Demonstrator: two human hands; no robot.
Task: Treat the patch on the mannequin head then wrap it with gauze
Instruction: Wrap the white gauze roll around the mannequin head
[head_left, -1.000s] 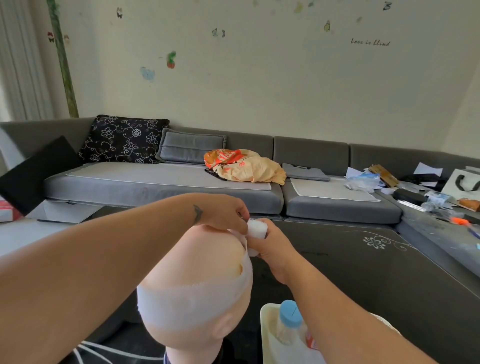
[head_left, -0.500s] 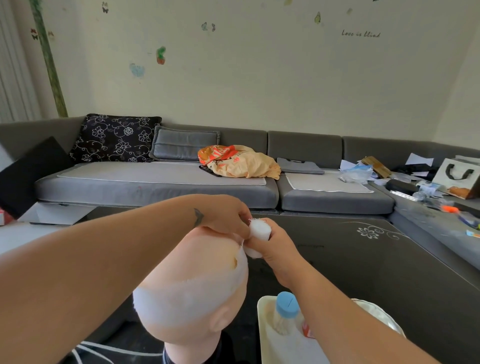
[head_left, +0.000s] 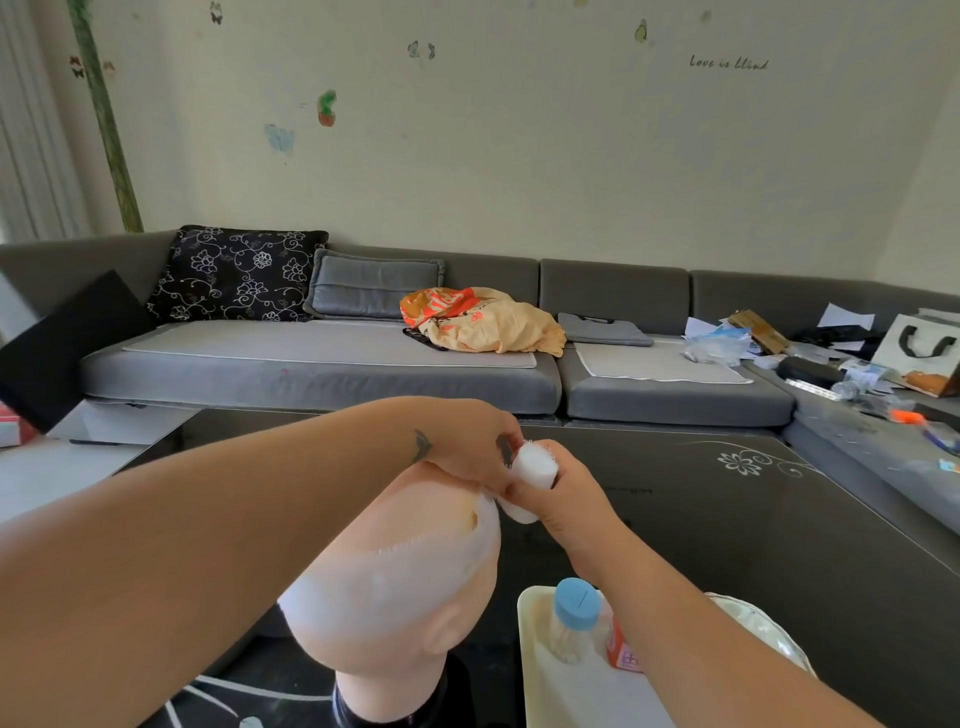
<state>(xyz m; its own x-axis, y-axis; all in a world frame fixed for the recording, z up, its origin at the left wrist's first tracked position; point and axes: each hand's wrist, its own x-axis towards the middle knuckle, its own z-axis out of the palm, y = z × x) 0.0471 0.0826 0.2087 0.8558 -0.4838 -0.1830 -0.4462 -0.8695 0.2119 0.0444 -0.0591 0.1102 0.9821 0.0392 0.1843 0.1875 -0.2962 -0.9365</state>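
A pale mannequin head (head_left: 410, 519) stands low in the middle, seen from behind and above. A band of white gauze (head_left: 384, 587) runs around it, and a yellow-brown stain (head_left: 472, 519) shows at the band's upper edge. My right hand (head_left: 566, 493) grips the white gauze roll (head_left: 532, 467) just past the far side of the head. My left hand (head_left: 472, 447) lies over the top of the head, its fingers pinching the gauze where it meets the roll. The front of the head is hidden.
A white tray (head_left: 566, 696) at the lower right holds a blue-capped container of cotton swabs (head_left: 574, 618) and a small orange bottle (head_left: 621, 649). The head stands on a dark glass table (head_left: 779, 519). A grey sofa (head_left: 322, 374) with cushions and clutter runs behind.
Both hands have stayed at the far top of the head; the gauze roll has tilted a little in my right hand. The camera has shifted slightly.
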